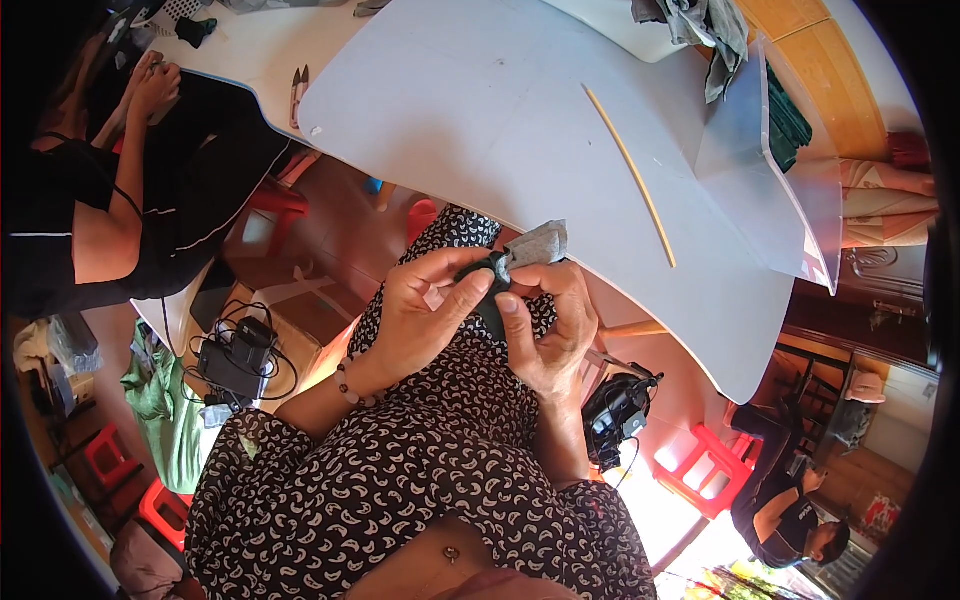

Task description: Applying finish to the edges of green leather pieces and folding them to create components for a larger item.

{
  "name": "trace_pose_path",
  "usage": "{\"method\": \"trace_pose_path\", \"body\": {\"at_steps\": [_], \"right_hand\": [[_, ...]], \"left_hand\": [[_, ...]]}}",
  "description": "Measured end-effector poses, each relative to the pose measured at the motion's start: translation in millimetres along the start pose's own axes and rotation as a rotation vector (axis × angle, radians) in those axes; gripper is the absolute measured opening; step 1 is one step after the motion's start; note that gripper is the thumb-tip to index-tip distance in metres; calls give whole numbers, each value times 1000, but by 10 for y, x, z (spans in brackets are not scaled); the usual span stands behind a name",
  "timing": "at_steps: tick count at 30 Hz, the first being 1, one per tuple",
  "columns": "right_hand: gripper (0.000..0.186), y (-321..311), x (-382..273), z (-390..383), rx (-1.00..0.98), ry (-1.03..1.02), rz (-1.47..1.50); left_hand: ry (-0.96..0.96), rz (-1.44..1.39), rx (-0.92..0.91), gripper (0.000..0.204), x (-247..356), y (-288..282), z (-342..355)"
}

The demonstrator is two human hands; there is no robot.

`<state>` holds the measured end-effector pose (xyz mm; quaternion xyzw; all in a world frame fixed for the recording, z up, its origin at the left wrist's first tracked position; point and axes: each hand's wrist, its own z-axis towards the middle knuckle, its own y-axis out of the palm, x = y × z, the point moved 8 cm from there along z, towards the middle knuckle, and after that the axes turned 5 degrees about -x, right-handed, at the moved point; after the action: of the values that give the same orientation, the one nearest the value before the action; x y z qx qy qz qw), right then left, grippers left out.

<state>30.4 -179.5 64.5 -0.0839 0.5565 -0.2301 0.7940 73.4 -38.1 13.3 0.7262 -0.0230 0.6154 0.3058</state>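
Note:
Above my lap, close to the table's near edge, both hands are working on one small folded piece of fabric (540, 245). Its grey flap sticks up past the fingers, while a dark green part hangs below them. My left hand (437, 297), with a beaded bracelet at the wrist, pinches the fabric between thumb and fingers. From the other side my right hand (548, 325) grips it, thumb toward me and fingers curled behind. The fingers cover much of the middle of the piece.
A thin yellow stick (632, 178) lies on the pale table (430, 100). Small thread snips (299, 97) are by its far left edge. Dark green cloth (788, 120) is behind a clear panel (750, 150) at right. At left, another person's hands (155, 85) are near the table.

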Motion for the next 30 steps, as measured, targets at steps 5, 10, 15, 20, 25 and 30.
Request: {"method": "trace_pose_path", "body": {"at_steps": [5, 10, 15, 20, 25, 30], "right_hand": [[19, 35, -49, 37, 43, -86, -166], [13, 114, -19, 37, 38, -34, -173], [14, 138, -69, 66, -10, -47, -159], [18, 200, -45, 38, -12, -11, -213], [9, 313, 97, -5, 11, 62, -11], [2, 352, 247, -22, 22, 161, 45]], "left_hand": [[60, 23, 34, 23, 27, -26, 4], [99, 223, -14, 26, 61, 28, -1], [139, 198, 97, 24, 9, -121, -12], [172, 258, 118, 22, 48, -75, -74], [152, 239, 60, 26, 19, -69, -53], [131, 139, 59, 29, 37, -50, -28]]}}
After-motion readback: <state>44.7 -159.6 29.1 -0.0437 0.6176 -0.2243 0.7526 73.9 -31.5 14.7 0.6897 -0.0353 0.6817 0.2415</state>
